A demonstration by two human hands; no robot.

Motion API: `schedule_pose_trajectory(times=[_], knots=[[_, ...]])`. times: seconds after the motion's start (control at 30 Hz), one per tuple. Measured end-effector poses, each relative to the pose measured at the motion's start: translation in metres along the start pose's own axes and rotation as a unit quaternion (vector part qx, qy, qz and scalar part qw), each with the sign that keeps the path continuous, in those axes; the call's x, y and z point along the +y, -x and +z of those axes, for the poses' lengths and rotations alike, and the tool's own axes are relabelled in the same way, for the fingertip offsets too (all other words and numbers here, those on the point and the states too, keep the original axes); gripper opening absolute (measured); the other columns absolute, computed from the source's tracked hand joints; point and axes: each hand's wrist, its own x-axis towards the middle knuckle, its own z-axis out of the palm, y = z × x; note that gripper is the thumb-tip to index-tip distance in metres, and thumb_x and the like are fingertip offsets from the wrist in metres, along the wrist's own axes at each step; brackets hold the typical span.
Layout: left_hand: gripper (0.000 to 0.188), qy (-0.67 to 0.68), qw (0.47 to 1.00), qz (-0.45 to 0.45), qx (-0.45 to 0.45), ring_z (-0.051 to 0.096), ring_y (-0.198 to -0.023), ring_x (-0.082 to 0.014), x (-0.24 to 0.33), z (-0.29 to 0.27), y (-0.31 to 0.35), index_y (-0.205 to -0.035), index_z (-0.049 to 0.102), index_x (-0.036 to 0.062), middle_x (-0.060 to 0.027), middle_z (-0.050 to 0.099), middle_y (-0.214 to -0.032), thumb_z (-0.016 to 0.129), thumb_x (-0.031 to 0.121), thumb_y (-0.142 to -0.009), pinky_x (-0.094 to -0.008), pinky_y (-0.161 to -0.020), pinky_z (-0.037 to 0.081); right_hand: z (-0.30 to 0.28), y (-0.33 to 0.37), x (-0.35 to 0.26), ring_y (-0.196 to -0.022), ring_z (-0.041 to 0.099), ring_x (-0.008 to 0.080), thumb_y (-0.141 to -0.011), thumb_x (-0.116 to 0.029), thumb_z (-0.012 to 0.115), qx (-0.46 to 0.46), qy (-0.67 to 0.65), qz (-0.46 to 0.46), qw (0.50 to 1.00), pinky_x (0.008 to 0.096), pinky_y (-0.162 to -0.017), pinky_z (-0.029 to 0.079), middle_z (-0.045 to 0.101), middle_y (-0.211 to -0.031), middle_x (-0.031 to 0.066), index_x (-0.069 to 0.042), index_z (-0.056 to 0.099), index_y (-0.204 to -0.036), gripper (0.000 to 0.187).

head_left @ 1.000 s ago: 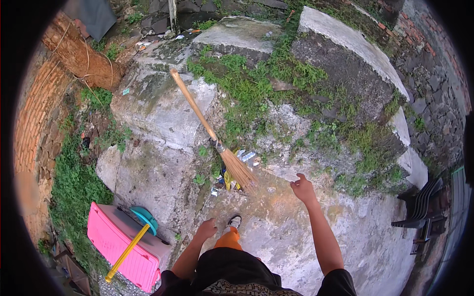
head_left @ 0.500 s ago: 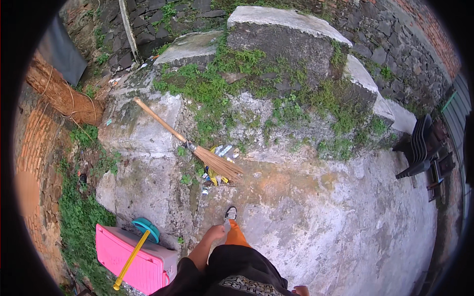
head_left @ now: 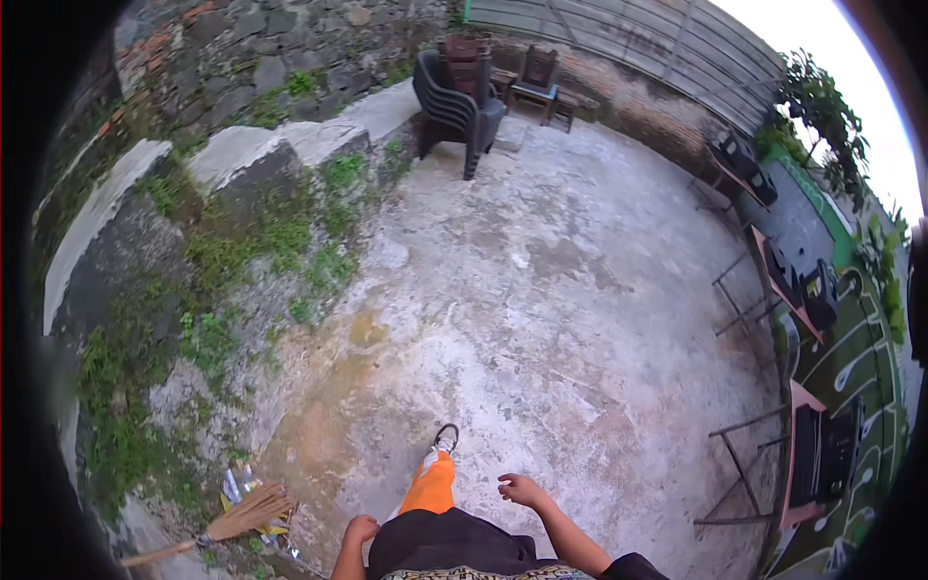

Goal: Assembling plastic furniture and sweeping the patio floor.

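Note:
Low beside my dark shirt hangs my left hand (head_left: 362, 529), its back toward me. Its fingers are curled under and mostly hidden, and no held thing shows. My right hand (head_left: 522, 490) is out over the concrete with its fingers apart and nothing in them. Neither hand touches anything. One foot in a dark and white shoe (head_left: 446, 438) is stepping forward below an orange trouser leg (head_left: 428, 486). To the lower left, a stick broom (head_left: 246, 512) with a wooden handle lies across a small heap of litter (head_left: 232, 483).
Stacked dark plastic chairs (head_left: 459, 111) stand at the far end, near small wooden stools (head_left: 532, 92). Along the right are tables with black items (head_left: 817, 454) beside a green painted wall (head_left: 875, 358). Weedy concrete steps (head_left: 126, 242) rise on the left. Worn concrete floor (head_left: 541, 319) spreads ahead.
My view has swung to the right, so the broom and litter now sit at the lower left. The pink box has left the view. My right hand has come up into full sight.

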Motion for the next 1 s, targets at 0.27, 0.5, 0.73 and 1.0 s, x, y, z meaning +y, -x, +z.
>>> schedule_pose_trajectory(times=[0.27, 0.5, 0.73, 1.0], knots=[[0.034, -0.242, 0.941, 0.235, -0.024, 0.068, -0.065, -0.0176, 0.333, -0.143, -0.23, -0.102, 0.071, 0.0049, -0.0142, 0.071, -0.075, 0.069, 0.014, -0.07, -0.033, -0.065, 0.055, -0.125, 0.072, 0.103, -0.074, 0.07, 0.0193, -0.085, -0.019, 0.057, 0.385, -0.374, 0.238, 0.81, 0.0321, -0.064, 0.055, 0.072, -0.086, 0.014, 0.001, 0.06, -0.119, 0.04], [0.035, -0.203, 0.892, 0.398, 0.072, 0.068, -0.079, -0.0294, 0.725, -0.172, -0.3, -0.1, 0.071, 0.0074, -0.0162, 0.07, -0.08, 0.068, 0.01, -0.065, -0.0377, -0.076, 0.054, -0.084, 0.106, 0.178, -0.079, 0.071, 0.0247, -0.089, -0.016, 0.053, 0.441, -0.601, 0.353, 0.565, 0.0351, -0.061, 0.056, 0.069, -0.093, 0.0148, 0.0, 0.056, -0.118, 0.033], [0.036, -0.252, 0.854, 0.455, 0.025, 0.068, -0.077, -0.0287, 0.912, 0.003, -0.287, -0.101, 0.071, 0.0093, -0.0126, 0.069, -0.08, 0.064, 0.005, -0.066, -0.0381, -0.071, 0.053, -0.143, 0.035, 0.238, -0.08, 0.07, 0.0237, -0.088, -0.018, 0.06, 0.24, -0.676, 0.43, 0.548, 0.0373, -0.065, 0.056, 0.07, -0.093, 0.0111, -0.005, 0.063, -0.107, 0.023], [0.049, -0.38, 0.843, 0.315, -0.213, 0.067, -0.078, -0.0204, 0.953, 0.121, -0.303, -0.11, 0.071, 0.0141, -0.0063, 0.069, -0.082, 0.07, 0.005, -0.062, -0.0335, -0.073, 0.054, -0.464, 0.052, 0.378, -0.067, 0.07, 0.02, -0.079, -0.008, 0.062, 0.445, -0.485, 0.331, 0.676, 0.0305, -0.056, 0.057, 0.07, -0.084, 0.0148, 0.002, 0.061, -0.12, 0.042]])
